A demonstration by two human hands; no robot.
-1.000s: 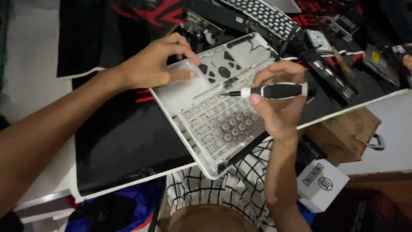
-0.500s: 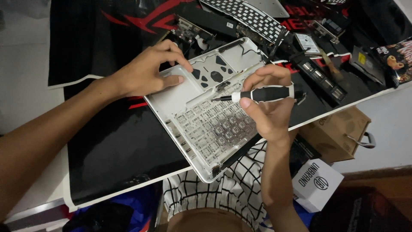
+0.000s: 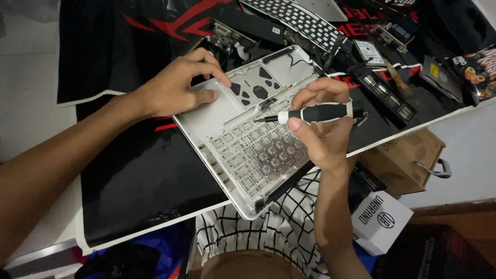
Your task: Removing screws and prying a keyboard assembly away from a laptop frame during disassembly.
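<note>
White laptop top case [image 3: 243,150] lay inverted on black mat [image 3: 129,170]. Left hand [image 3: 175,90] pressed flat on its corner; right hand [image 3: 323,132] gripped screwdriver [image 3: 315,112], tip probably at case centre. Thin, fragile; hold by edges.

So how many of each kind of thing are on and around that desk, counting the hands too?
Hands: 2, left and right
Screwdriver: 1
Laptop shell: 1
Loose keyboard: 1
Drives: 2
Snack bag: 1
Boxes: 2, brown and white
Total: 10

Smaller parts at the far edge are too cluttered to count.
</note>
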